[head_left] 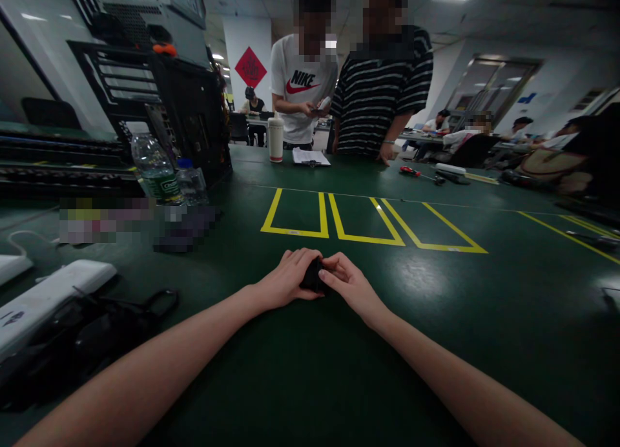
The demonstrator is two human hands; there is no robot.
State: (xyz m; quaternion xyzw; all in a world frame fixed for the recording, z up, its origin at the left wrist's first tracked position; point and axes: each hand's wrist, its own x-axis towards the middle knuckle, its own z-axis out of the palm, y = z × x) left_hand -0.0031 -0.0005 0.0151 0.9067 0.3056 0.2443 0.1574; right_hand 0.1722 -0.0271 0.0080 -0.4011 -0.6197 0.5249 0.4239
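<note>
Between both hands [289, 279] — a black object [310, 276]; beyond — a white "NIKE" shirt [303, 108].

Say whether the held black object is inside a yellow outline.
No: the left hand and right hand hold the black object short of the yellow outlines.

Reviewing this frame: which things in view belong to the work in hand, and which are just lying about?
In hand:
- small black object, between left hand and right hand

Apparently just lying about:
- green-labelled bottle
- blue-capped bottle
- white cup
- clipboard
- red-handled tool
</note>
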